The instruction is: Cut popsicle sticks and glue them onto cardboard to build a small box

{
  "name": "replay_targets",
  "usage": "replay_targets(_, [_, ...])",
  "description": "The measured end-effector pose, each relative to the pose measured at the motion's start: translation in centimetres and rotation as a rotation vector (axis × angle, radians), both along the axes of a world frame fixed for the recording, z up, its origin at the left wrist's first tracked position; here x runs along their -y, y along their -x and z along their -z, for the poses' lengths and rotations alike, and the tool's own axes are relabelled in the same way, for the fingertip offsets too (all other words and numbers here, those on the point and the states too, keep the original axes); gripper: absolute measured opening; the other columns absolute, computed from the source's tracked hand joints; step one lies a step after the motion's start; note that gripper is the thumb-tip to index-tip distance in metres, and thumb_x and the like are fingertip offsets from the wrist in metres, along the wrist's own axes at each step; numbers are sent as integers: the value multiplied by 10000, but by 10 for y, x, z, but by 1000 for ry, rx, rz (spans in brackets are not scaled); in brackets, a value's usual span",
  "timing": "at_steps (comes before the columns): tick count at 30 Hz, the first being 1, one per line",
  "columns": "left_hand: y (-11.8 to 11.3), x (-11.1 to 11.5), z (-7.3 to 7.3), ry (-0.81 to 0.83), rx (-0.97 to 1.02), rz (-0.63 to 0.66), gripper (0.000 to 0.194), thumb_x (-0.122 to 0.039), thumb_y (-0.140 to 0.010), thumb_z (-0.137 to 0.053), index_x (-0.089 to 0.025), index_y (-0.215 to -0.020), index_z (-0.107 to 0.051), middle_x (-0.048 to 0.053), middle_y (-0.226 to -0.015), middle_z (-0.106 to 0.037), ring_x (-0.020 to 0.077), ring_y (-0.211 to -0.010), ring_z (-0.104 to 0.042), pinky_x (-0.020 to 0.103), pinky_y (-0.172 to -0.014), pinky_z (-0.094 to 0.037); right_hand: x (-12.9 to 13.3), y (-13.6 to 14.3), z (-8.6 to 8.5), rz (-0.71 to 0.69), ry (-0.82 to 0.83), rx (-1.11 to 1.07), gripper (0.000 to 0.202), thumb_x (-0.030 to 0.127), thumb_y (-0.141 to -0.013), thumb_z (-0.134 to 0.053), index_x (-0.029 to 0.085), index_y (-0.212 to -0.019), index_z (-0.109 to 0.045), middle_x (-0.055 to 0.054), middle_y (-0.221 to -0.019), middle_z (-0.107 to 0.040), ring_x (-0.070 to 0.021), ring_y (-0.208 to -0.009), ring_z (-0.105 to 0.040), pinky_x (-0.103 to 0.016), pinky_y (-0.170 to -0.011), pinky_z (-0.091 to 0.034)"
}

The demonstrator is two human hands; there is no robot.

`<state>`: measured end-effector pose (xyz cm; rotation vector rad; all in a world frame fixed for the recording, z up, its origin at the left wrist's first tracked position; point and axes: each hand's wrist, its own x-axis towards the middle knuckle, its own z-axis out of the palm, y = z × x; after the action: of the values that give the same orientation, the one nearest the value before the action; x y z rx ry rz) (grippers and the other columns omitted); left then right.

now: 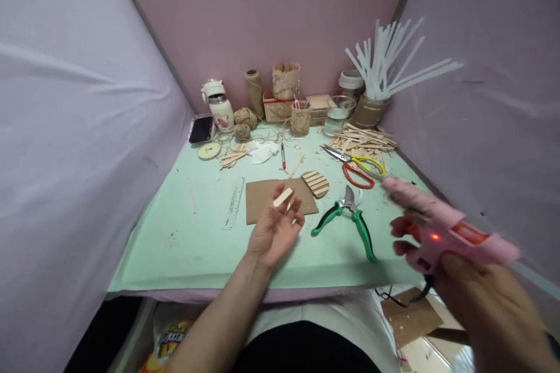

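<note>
Left hand (275, 233), palm up over cardboard (257, 201), pinches a short wood stick (283, 197), right hand (466, 280) grips a glue gun (446, 221) at far right, red light (434, 236) on; burn risk if the nozzle (387, 184), probably hot, meets fingers holding so small a piece.

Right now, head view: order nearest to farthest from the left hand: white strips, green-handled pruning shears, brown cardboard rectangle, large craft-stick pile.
From the left hand:
1. Brown cardboard rectangle: just beyond, partly hidden by the hand.
2. Green-handled pruning shears: right.
3. Large craft-stick pile: farther back, right.
4. White strips: back right, fanned out.
</note>
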<state>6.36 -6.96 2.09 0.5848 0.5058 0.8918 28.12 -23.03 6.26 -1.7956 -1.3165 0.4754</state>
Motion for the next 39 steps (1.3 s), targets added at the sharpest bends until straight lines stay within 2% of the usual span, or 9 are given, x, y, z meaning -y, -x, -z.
replay_targets(1, [-3,5,3,38,54,18,512,-513,-670,-814,-349,-1129,-657,-6,-1305,-609,214,-1216,-524,300,-862,-451,1,14,1,-50,-8,-194,617,608,-904,-273,293,-1348,-563,-140,-1144,-712,-319,-756,-703,-419,-564,-590])
replay_targets(2, [-5,8,5,61,94,36,520,-485,-652,-836,-352,-1123,-661,-11,-1282,-620,206,-1198,-531,293,-854,-446,3,26,3,-30,-27,-340,602,633,-896,-304,279,-1233,-654,-142,-1103,-728,-326,-754,-702,-431,-570,-589])
replay_targets(4, [-6,11,9,75,140,53,545,-451,-628,-861,-355,-1125,-660,-15,-1231,-641,193,-1161,-545,292,-853,-435,6,46,10,-59,35,-471,487,586,-903,-416,265,-1095,-729,-133,-1107,-735,-330,-892,-700,-451,-721,-597])
replay_targets(6, [-5,11,12,67,154,50,563,-439,-616,-871,-355,-1129,-656,-15,-1191,-652,185,-1121,-557,301,-866,-427,9,58,19,-64,60,-460,427,559,-899,-482,269,-1065,-748,-123,-1127,-733,-328,-1019,-673,-450,-826,-578])
replay_targets(9, [-2,10,14,65,176,39,584,-417,-591,-890,-334,-1123,-664,-9,-1151,-660,176,-1060,-576,307,-888,-421,9,63,26,-79,85,-434,436,565,-897,-502,261,-1088,-749,-116,-1081,-750,-315,-1053,-669,-408,-828,-585])
replay_targets(16, [-3,12,16,63,231,62,608,-347,-561,-919,-281,-1116,-678,2,-1097,-662,152,-993,-609,300,-904,-430,4,68,13,-46,136,-428,447,588,-885,-519,263,-1077,-759,-83,-1112,-746,-290,-1083,-661,-370,-902,-559])
replay_targets(23, [-3,12,18,59,210,79,625,-351,-559,-920,-286,-1128,-669,-2,-1109,-658,148,-1004,-620,295,-921,-433,4,63,21,-98,92,-379,437,576,-892,-513,254,-1037,-772,-98,-1046,-761,-288,-999,-695,-376,-872,-572])
replay_targets(31, [-3,12,21,73,219,73,623,-342,-563,-919,-274,-1131,-673,16,-1110,-674,160,-1000,-624,298,-919,-439,4,56,25,-119,117,-299,442,558,-906,-493,248,-1070,-761,-85,-1029,-757,-244,-868,-704,-305,-749,-595])
replay_targets(39, [-3,13,21,13,127,72,622,-430,-585,-888,-304,-1148,-657,-6,-1147,-672,199,-1101,-609,315,-946,-454,3,59,23,-71,112,-300,422,595,-874,-505,301,-1011,-776,-69,-992,-766,-269,-767,-688,-376,-700,-602])
